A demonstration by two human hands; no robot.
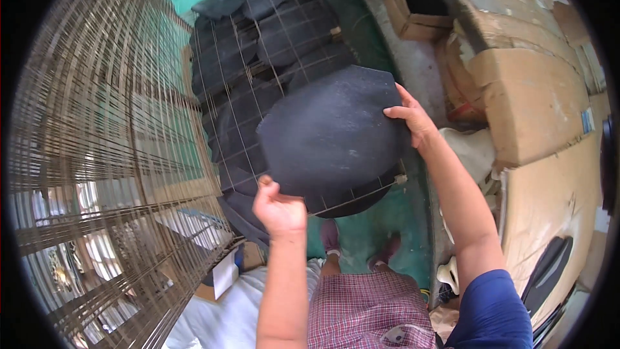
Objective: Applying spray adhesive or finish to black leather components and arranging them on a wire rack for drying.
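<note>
A dark, roughly rounded flat sheet [332, 132] with angled edges is held up at the centre of the head view, gripped by a person with both bare hands above a wire mesh rack [258, 90]. The left hand [279, 207] is closed on the sheet's lower edge, fingers curled into a fist around the rim. The right hand [411, 116] clasps the sheet's upper right edge, thumb lying on the top face and the other fingers hidden behind it.

Under the held sheet, more dark sheets [271, 32] of like shape lie overlapping on the wire mesh rack, running away toward the top of the frame. Beneath the rack the floor [374, 226] is green, and the person's two feet [358, 245] stand on it just below the sheet. A checked garment [361, 310] covers the person's lower body; a blue sleeve [491, 310] covers the right upper arm.

To the left, a tall stack of wire mesh frames [97, 155] fills the side of the view, its bars bent by the lens. To the right, flattened brown cardboard [542, 110] lies spread about, and an open cardboard box [416, 6] sits near the top.
</note>
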